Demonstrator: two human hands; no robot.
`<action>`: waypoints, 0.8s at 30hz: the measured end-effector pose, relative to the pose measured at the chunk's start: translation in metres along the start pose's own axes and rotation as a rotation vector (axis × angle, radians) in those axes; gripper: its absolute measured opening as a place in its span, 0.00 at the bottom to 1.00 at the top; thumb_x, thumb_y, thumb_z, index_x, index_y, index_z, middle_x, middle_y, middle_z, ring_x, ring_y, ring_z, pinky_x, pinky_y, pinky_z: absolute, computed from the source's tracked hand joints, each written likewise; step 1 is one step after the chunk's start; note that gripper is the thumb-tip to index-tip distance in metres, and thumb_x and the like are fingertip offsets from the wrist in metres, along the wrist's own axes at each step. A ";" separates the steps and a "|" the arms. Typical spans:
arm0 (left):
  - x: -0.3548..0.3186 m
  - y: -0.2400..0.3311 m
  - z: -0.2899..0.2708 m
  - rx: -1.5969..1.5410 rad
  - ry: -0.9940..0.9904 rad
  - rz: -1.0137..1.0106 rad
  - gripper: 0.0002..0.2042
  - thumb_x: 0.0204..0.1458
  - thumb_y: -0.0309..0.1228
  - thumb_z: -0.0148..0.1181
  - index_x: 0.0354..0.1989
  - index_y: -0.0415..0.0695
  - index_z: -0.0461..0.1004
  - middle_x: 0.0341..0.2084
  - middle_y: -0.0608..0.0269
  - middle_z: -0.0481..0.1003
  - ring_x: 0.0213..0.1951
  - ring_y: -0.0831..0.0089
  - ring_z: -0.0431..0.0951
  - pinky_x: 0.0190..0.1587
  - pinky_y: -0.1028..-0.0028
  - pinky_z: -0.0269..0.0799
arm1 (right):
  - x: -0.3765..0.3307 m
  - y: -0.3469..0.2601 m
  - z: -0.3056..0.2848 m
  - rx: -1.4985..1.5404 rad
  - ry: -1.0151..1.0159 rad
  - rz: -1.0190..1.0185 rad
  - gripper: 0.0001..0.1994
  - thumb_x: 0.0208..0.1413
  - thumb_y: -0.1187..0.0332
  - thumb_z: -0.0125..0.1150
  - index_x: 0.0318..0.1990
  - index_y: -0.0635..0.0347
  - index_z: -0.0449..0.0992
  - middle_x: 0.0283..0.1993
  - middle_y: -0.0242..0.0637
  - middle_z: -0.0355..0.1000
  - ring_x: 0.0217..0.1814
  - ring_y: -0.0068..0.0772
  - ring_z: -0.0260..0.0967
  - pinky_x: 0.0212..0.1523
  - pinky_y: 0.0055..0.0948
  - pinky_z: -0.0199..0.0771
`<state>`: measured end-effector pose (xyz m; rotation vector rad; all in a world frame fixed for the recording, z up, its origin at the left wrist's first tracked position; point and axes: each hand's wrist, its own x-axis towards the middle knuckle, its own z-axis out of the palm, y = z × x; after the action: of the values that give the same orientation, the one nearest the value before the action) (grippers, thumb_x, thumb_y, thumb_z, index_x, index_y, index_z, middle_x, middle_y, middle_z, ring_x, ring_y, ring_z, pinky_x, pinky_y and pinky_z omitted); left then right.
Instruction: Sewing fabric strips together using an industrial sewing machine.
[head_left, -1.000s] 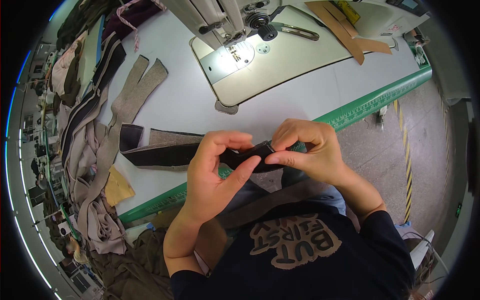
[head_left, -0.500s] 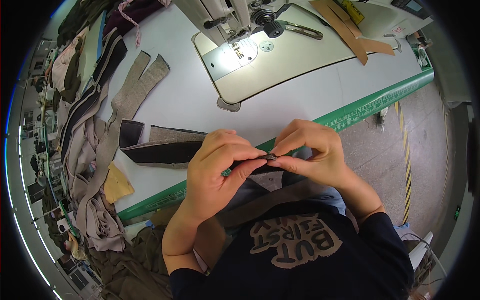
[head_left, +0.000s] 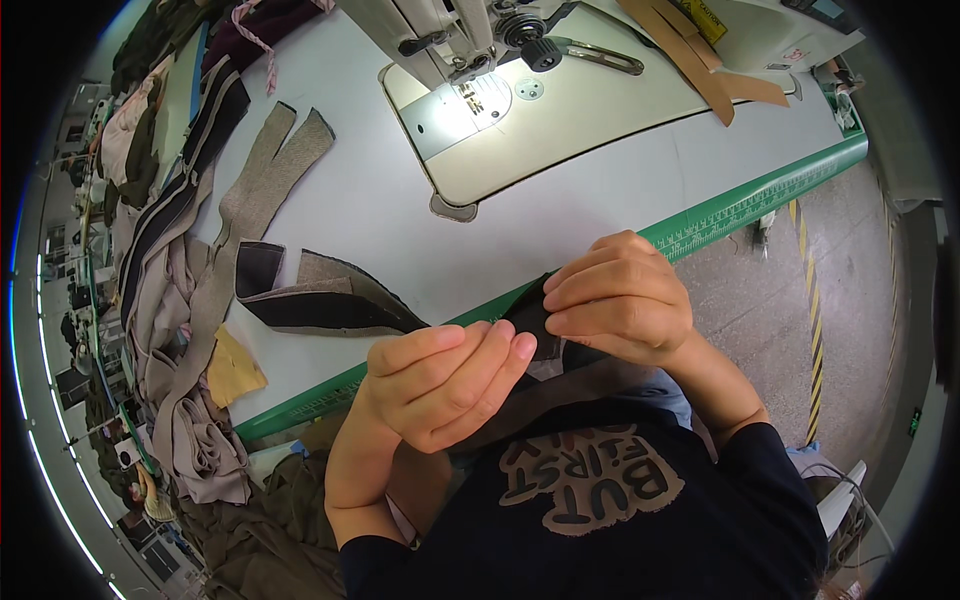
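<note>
Over the table's green front edge, both my hands grip one fabric strip, black on one face and grey-brown on the other. My left hand has its fingers curled over the strip, with the palm side turned up toward me. Close by on the right, my right hand pinches a black end of it between thumb and fingers. Between the hands a short dark stretch of cloth is spread and angled. From my left hand the strip runs leftward onto the white tabletop, where it folds back in a loop.
A sewing machine stands at the back with its lamp lit over the metal bed plate. More grey-brown strips and piled cloth lie left, near a yellow scrap. Brown card pieces lie back right. A green ruled edge borders the table.
My hands have turned and moved slightly apart from a fingertip-to-fingertip pinch. The left hand has rolled over and lowered, and the dark cloth between them has opened out flat.
</note>
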<state>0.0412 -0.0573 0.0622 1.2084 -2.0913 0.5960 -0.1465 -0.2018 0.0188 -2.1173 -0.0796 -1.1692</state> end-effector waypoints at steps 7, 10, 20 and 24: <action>-0.003 0.000 0.002 0.013 -0.001 0.035 0.06 0.48 0.25 0.67 0.34 0.49 0.84 0.35 0.73 0.80 0.33 0.80 0.78 0.53 0.78 0.70 | 0.001 0.002 0.000 0.011 0.005 0.003 0.08 0.51 0.71 0.73 0.37 0.56 0.81 0.41 0.35 0.79 0.41 0.35 0.80 0.38 0.30 0.71; -0.003 0.000 0.002 0.011 0.003 0.051 0.06 0.48 0.25 0.67 0.34 0.49 0.84 0.35 0.73 0.80 0.34 0.80 0.78 0.54 0.78 0.70 | 0.000 0.003 0.001 0.018 0.022 0.021 0.08 0.50 0.73 0.73 0.37 0.58 0.80 0.40 0.36 0.79 0.41 0.36 0.80 0.38 0.30 0.74; 0.005 0.002 0.010 -0.299 -0.037 -0.450 0.07 0.53 0.23 0.67 0.39 0.43 0.81 0.37 0.67 0.80 0.36 0.73 0.79 0.47 0.74 0.73 | 0.004 -0.003 0.000 0.075 0.003 0.235 0.09 0.50 0.75 0.74 0.38 0.61 0.79 0.38 0.37 0.78 0.38 0.32 0.78 0.35 0.25 0.75; 0.017 -0.013 0.024 -0.533 -0.132 -0.955 0.06 0.56 0.23 0.65 0.41 0.38 0.78 0.36 0.60 0.80 0.36 0.68 0.79 0.43 0.74 0.73 | 0.025 -0.010 0.003 0.150 0.021 0.742 0.09 0.51 0.76 0.73 0.38 0.63 0.79 0.35 0.37 0.79 0.34 0.27 0.76 0.34 0.23 0.74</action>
<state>0.0392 -0.0897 0.0589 1.7016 -1.3578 -0.4539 -0.1338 -0.1991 0.0423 -1.7538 0.5640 -0.7052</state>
